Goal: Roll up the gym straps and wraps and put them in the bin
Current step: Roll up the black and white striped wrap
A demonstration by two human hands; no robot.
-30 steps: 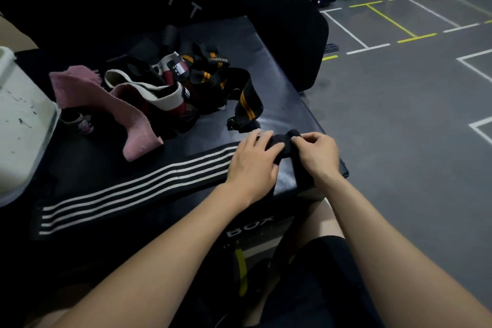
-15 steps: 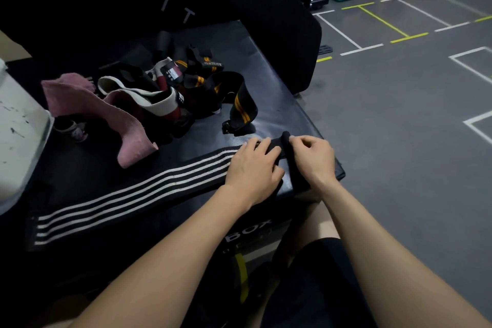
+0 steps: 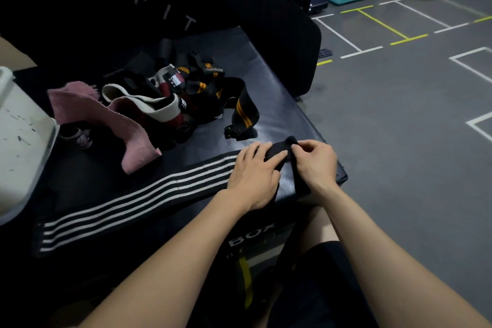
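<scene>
The striped wrap lies flat on the black tabletop, its long axis running from the lower left of the frame up to the centre right, where my two hands meet. The unrolled length extends entirely to the left of my fingers; the started end sits at the right, near the tabletop's corner.

My left hand rests on the wrap with fingers nearly straight, pressing the band flat just beside the end. My right hand has its fingers curled, pinching the black end of the wrap, which is folded up into a small hump between the two hands. A plain black tail appears to hang over the tabletop edge under my right wrist; I cannot tell how much.

Judgement: the roll must travel leftward along the long axis, away from my right hand and under my left. The right hand is nearer the end and turns it; the left hand guides and must retreat along the stripes.

The bin stands at the left edge of the frame, well apart from both hands. The remaining straps and a pink wrap lie in a heap in the upper centre, unrolled.
</scene>
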